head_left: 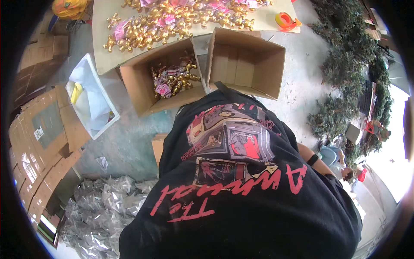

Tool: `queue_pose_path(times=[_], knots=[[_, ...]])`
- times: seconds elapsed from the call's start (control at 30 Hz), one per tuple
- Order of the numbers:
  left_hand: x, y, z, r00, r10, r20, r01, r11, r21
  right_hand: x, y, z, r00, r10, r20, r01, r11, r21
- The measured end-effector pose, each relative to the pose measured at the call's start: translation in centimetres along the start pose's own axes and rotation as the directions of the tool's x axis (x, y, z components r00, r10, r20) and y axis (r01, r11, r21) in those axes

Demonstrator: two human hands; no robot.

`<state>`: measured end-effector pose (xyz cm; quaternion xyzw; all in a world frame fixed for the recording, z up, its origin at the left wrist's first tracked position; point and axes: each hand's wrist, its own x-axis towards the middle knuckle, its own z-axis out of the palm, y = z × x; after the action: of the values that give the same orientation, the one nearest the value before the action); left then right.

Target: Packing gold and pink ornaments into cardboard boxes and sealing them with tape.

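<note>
A black printed T-shirt (241, 207) on my own body fills the lower middle of the view. My right hand (305, 152) shows only in part at the shirt's right edge, just past a black wristband (313, 159); its fingers are hidden behind the cloth. My left hand is out of sight. In front of me stand two open cardboard boxes. The left box (140, 93) has shiny gold figures (183, 80) with pink tags in it. Bare brown inner walls show in the right box (265, 64).
Beyond the boxes, a pale table (103, 26) bears many gold figures (168, 28) and an orange tape dispenser (285, 20). A white bin (114, 121) and silver star-like pieces (105, 207) lie left. Greenery (345, 64) lines the right, with another person (332, 155) near it.
</note>
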<state>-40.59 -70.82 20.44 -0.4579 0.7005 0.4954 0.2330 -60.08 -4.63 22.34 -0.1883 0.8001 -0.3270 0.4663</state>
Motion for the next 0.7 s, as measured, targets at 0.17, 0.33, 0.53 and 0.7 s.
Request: queue_pose_path(times=[0.17,0.33,0.53,0.7], knots=[[3.0,3.5,-0.3,0.994,0.064,0.093,-0.07,0.996,0.063,10.3,-5.1,0.0,0.967,0.256,0.016,-0.253,0.962,-0.107],[11.1,12.3,3.7,0.931,0.203,0.304,-0.254,0.958,0.136,13.1,-7.7,-5.1,0.987,0.156,-0.028,-0.153,0.893,-0.423],[11.8,16.7,0.4,0.879,0.201,0.432,-0.336,0.905,0.262,9.8,-9.3,-6.7,0.928,-0.113,-0.356,-0.155,0.751,-0.642],[14.4,26.9,0.7,0.788,0.431,0.44,-0.596,0.715,0.366,7.4,-9.4,-5.3,0.699,0.185,-0.691,-0.304,0.951,-0.052]])
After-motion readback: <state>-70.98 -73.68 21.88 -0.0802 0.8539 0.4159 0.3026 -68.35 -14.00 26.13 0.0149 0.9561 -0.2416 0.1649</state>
